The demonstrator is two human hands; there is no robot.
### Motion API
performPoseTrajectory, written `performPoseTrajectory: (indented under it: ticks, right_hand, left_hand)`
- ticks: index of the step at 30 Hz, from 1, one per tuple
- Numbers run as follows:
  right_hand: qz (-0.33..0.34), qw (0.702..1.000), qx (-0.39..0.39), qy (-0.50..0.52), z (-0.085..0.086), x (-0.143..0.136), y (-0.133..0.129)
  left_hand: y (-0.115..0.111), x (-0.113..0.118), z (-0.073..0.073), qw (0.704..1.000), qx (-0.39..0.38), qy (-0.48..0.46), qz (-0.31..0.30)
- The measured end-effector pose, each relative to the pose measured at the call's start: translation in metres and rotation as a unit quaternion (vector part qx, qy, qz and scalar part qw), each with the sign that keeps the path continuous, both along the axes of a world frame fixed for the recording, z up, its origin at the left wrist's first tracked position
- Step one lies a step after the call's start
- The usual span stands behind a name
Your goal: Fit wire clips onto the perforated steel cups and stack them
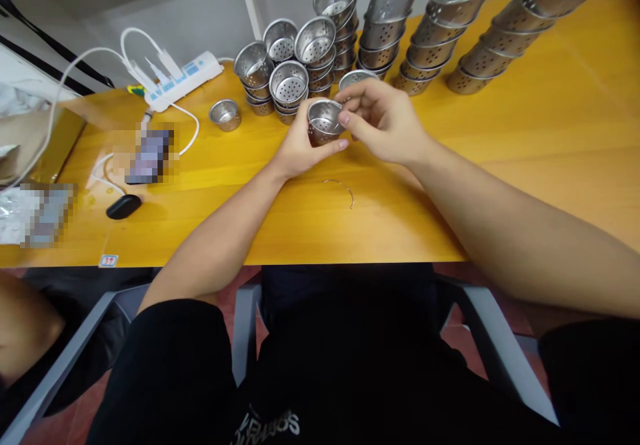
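Note:
My left hand [296, 143] is wrapped round a small perforated metal cup [325, 119], its thumb along the near side. The cup's mouth faces up and towards me. At its right rim, the curled fingers and thumb of my right hand [380, 118] close on the edge; whether anything small is between them is hidden. On the tabletop just below my hands lies a thin curved wire [350, 195]. Another perforated cup [358, 79] shows partly behind my right hand. A single metal cup [225, 115] stands off to the left.
Tall leaning stacks of perforated cups [433, 51] line the back of the yellow table [280, 231]. To the left are a white power strip [185, 81] with cables, a phone [150, 157] and a black oval case [123, 206]. Another person's limb [25, 325] shows at lower left.

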State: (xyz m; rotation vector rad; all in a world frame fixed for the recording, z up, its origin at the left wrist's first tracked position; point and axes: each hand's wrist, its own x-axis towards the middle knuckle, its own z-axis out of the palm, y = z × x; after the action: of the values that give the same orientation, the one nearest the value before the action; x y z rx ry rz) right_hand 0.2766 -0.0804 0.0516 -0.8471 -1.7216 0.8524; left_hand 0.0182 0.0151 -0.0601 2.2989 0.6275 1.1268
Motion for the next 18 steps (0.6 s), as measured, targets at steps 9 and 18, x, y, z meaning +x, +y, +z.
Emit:
performPoseTrajectory:
  ticks: [9, 18]
  right_hand:
    - [-0.037, 0.996, 0.052, -0.065, 0.003, 0.009, -0.002]
    - [-0.023, 0.995, 0.062, -0.081, 0.012, 0.007, -0.009]
  left_hand:
    - [0.003, 0.001, 0.002, 0.997, -0.031, -0.037, 0.054]
    - [0.002, 0.003, 0.002, 0.998, -0.03, -0.019, 0.051]
